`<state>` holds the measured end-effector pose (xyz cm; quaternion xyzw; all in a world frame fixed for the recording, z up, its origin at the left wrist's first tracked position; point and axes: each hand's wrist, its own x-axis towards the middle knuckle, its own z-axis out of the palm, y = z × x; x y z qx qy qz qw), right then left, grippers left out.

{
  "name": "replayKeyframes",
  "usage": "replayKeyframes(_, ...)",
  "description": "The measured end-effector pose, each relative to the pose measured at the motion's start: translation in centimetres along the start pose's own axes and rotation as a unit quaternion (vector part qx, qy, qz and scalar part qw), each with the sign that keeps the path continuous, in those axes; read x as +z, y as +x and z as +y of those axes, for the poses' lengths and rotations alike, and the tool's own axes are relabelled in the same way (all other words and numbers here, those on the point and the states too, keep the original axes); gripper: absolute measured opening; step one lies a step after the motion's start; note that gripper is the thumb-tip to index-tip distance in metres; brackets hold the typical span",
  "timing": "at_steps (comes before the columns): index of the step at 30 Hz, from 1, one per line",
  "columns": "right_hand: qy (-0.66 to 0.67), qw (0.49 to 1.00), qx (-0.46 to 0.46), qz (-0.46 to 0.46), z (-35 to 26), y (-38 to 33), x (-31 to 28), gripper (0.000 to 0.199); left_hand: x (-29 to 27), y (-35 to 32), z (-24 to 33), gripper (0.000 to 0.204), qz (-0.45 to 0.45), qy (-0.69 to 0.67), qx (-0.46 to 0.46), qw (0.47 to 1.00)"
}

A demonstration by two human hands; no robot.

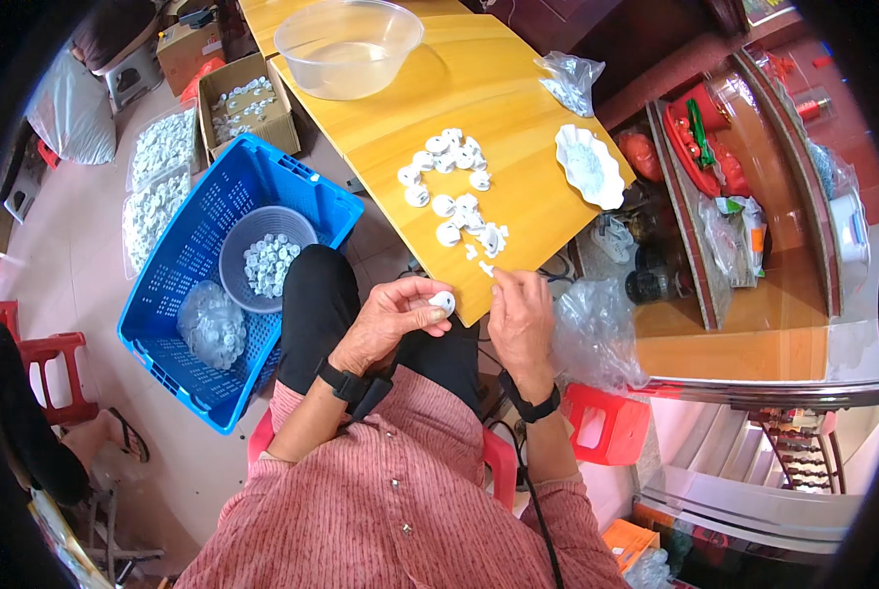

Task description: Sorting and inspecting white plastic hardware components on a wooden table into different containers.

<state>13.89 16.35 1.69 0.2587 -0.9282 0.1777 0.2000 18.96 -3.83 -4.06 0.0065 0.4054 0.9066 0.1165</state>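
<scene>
My left hand [400, 312] is closed, pinching a round white plastic part [443, 301] between thumb and forefinger just off the table's near corner. The fingers of my right hand [521, 319] are curled together at the table edge, their tips on a small white plastic piece [485, 267]. A few more such bits lie beside it. Farther up the yellow wooden table [518, 103] several round white parts [446, 157] form a loose curve, with a smaller cluster [464, 208] nearer my hands.
A clear plastic basin [349, 59] stands at the table's far end. On the right are a scalloped white dish [588, 167] and a plastic bag [572, 82]. At my left, a blue crate [145, 319] holds a grey bowl [233, 257] of white parts. A red stool [606, 422] stands right.
</scene>
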Motion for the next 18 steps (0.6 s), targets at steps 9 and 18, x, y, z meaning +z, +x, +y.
replayKeyframes(9, 0.024, 1.000, -0.014, 0.002, 0.3, -1.3, 0.1, 0.022, -0.2, 0.1, 0.1, 0.032, 0.020, 0.012, 0.001, 1.000)
replayKeyframes(18, 0.002, 1.000, -0.003, -0.022, -0.1, 0.0, 0.0, 0.026, -0.3, 0.1, -0.3, 0.032, 0.020, 0.004, 0.000, 1.000)
